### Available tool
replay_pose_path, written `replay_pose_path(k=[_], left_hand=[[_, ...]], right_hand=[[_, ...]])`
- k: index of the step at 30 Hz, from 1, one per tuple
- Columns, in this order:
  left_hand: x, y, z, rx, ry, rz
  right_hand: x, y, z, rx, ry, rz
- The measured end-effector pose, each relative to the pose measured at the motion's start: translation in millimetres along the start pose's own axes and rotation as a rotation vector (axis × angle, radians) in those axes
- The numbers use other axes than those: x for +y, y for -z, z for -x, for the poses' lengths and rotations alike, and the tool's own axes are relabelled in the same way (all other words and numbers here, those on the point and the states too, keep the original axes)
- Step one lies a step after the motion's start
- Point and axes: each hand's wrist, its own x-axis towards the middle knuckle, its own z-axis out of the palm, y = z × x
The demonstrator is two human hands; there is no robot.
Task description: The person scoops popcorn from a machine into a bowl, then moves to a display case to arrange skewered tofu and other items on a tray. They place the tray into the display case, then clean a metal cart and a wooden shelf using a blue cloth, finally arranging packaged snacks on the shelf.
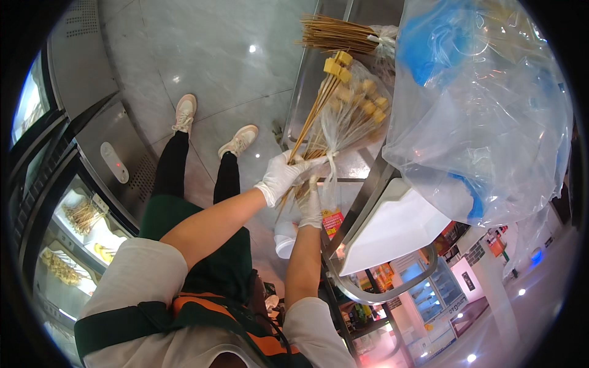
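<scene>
My left hand (281,175), in a thin white glove, grips a few bamboo skewers (309,118) tipped with yellow food cubes (338,67). Its thumb and fingers also lie against the sticks of a bagged bundle beside them. That clear plastic bag (331,124) is knotted around the sticks and covers more skewered cubes (372,106). Below, my gloved right hand (310,209) is at the lower stick ends, with its fingers pointing up along them. The sticks and bag partly hide its grip.
A second bundle of skewers (338,34) lies on a stainless steel cart (299,92). A large clear bag (469,119) and a white tray (391,225) occupy its right side. Glass display fridges (69,230) holding skewers stand at left. A white tub (285,239) is below my hands.
</scene>
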Motion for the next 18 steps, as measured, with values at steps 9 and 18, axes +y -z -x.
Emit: replay_pose_path(k=[9,18], left_hand=[[-31,-18,18,0.313,-0.295,0.237],[0,-28,65,0.18,-0.282,0.474]], right_hand=[[-41,-94,38,-0.059,-0.016,-0.037],[-46,-75,32,-0.11,-0.108,0.028]])
